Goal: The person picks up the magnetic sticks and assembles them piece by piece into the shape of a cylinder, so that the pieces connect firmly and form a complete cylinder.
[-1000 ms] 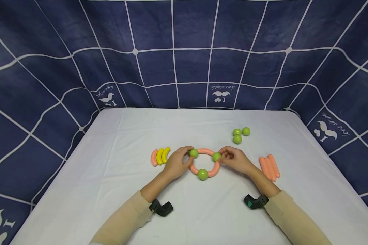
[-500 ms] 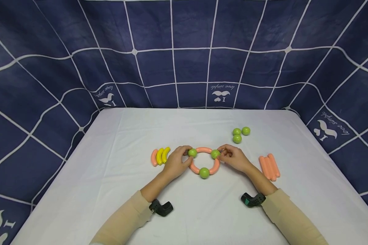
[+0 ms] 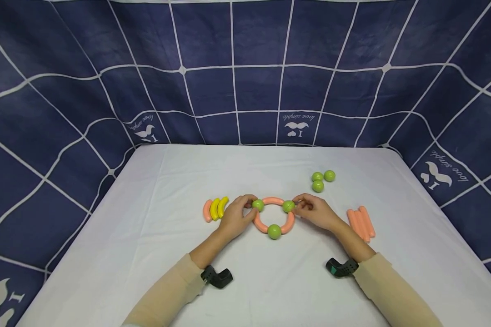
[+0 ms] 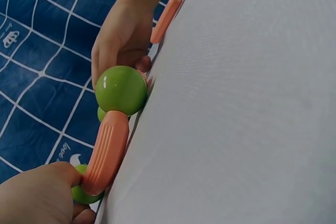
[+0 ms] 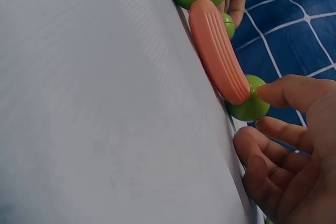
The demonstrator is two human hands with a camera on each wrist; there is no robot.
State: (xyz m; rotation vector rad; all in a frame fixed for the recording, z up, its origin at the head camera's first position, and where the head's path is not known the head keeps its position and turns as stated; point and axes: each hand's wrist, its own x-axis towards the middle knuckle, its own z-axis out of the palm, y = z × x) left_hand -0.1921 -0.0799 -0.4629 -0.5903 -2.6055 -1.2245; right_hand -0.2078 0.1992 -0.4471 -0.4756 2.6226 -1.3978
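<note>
A ring of curved orange pieces joined by green balls lies on the white-covered table. My left hand pinches the far-left green ball between thumb and fingers. Opposite it, thumb and index finger of my right hand pinch the far-right green ball, its other fingers loosely curled. The near green ball is untouched, with a curved piece on either side. In the right wrist view, a ribbed orange piece meets the right ball. The left wrist view shows another ribbed piece reaching the left ball, partly hidden by the thumb.
Left of the ring, a loose curved orange piece lies beside two yellow curved pieces. Three loose green balls sit at the back right. Several straight orange sticks lie beyond my right forearm. A dark blue checked cloth hangs behind the table.
The right green ball has shifted slightly away from me and to the left, and the near ball slightly right. Both hands keep their hold, and the loose pieces stay put.
</note>
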